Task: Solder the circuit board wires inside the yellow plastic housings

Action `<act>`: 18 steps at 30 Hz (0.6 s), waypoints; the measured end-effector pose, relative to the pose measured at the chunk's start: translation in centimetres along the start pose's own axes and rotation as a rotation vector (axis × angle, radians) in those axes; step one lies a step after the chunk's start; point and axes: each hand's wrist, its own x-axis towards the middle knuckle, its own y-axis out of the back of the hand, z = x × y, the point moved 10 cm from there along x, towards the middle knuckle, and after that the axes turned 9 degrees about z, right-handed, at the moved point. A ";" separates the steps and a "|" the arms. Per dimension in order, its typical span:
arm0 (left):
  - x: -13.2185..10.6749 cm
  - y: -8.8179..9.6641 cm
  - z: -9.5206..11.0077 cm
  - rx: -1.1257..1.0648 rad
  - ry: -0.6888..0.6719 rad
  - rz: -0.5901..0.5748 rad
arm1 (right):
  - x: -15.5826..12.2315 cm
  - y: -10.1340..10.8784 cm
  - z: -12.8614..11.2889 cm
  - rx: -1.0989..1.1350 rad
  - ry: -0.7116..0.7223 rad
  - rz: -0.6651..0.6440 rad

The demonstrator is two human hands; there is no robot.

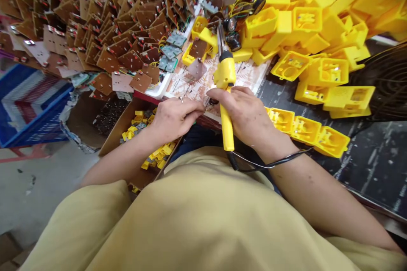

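My right hand [249, 112] is wrapped round the handle of a yellow soldering gun [226, 72], its metal tip pointing away from me and a black cable trailing from the handle's lower end. My left hand [176, 118], with a ring on one finger, is closed, thumb against fingers, at the near edge of the work surface. Its fingertips are close to the right hand's thumb. A small dark round part [212, 101] shows between the two hands; I cannot tell which one touches it. Beyond the tip lie an open yellow housing [188, 56] and a brown circuit board [197, 48].
Brown circuit boards [127, 21] are heaped at the left, yellow housings [305, 21] at the right. Several housings [305, 130] stand in a row by my right wrist. A cardboard box [116, 135] of small yellow parts, a blue basket [32, 106] and a black fan [381, 80] flank me.
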 end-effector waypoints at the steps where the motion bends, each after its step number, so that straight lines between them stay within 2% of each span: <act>1: 0.0 -0.1 0.1 0.002 -0.017 0.006 | 0.0 0.1 0.1 -0.016 -0.004 0.000; 4: 0.1 -0.3 0.5 0.060 -0.073 0.030 | -0.1 1.3 -0.3 -0.023 0.011 0.029; 7: 0.1 -0.4 0.6 0.050 -0.082 0.064 | -0.7 4.2 -0.5 0.010 -0.030 0.126; 12: 0.0 -1.4 -0.8 0.003 0.064 -0.004 | -2.9 8.4 -0.5 -0.013 -0.140 0.236; 18: 0.6 -1.5 -1.4 -0.133 0.164 -0.040 | -4.7 10.2 -1.0 -0.030 -0.089 0.292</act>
